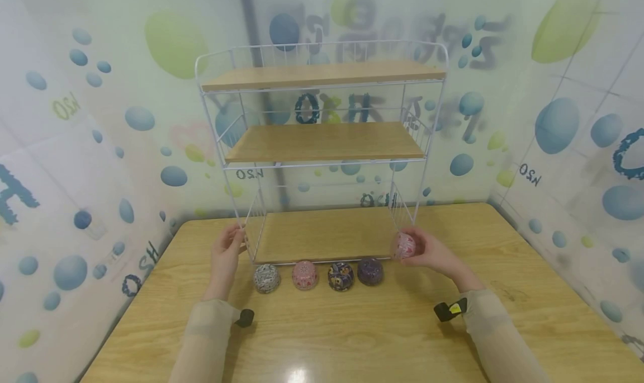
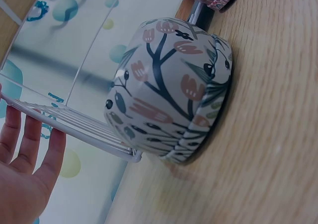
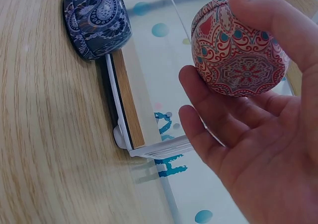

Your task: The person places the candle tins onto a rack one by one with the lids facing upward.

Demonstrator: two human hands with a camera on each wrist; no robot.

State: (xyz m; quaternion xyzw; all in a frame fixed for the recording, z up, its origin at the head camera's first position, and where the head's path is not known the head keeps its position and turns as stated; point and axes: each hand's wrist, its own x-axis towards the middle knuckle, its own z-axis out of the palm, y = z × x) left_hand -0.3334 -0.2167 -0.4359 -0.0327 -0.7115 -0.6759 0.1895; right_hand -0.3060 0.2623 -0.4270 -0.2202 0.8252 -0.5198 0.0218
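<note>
My right hand holds a small round tin with a red, white and blue ornamental pattern, fingers and thumb around it, beside the lower right corner of the white wire rack. At the rack's left side is my left hand; its fairly straight fingers touch the side rail in the left wrist view. Along the rack's front edge stand several more tins in a row: a white one with flower print, a pink one, a dark one with figures and a purple one.
The rack has wooden boards: a top shelf, a middle shelf and a bottom shelf. It stands on a wooden table, near the back edge. A pale wall covering with blue and green spots encloses the table.
</note>
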